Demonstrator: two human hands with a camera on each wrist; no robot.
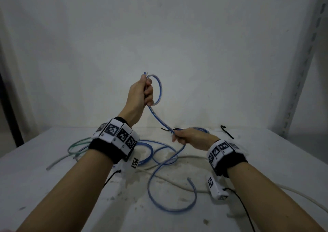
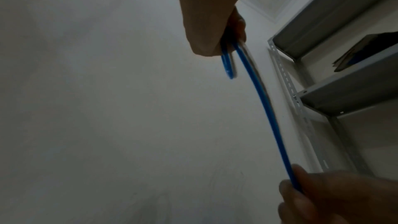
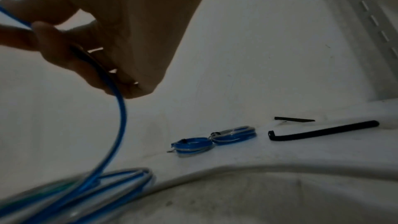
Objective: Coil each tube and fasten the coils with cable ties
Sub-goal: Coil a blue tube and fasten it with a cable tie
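Note:
My left hand (image 1: pixel 144 93) is raised above the table and grips the end of a blue tube (image 1: pixel 159 89), which forms one small loop beside the fist. From there the tube runs down to my right hand (image 1: pixel 179 136), whose curled fingers hold it just above the table. In the left wrist view the blue tube (image 2: pixel 267 111) stretches from the left hand (image 2: pixel 215 28) to the right hand's fingers (image 2: pixel 305 193). The right hand (image 3: pixel 90 54) holds the blue tube (image 3: pixel 120 117), whose slack hangs to the table. Two tied blue coils (image 3: pixel 193 144) (image 3: pixel 234 134) lie by the wall.
Loose blue tube (image 1: pixel 170 208), a green tube (image 1: pixel 78 146) and a whitish tube (image 1: pixel 301 198) sprawl over the white table (image 1: pixel 44 187). Black cable ties (image 3: pixel 318 132) (image 3: pixel 295 119) lie near the back wall. A metal shelf upright (image 1: pixel 301 68) stands at the right.

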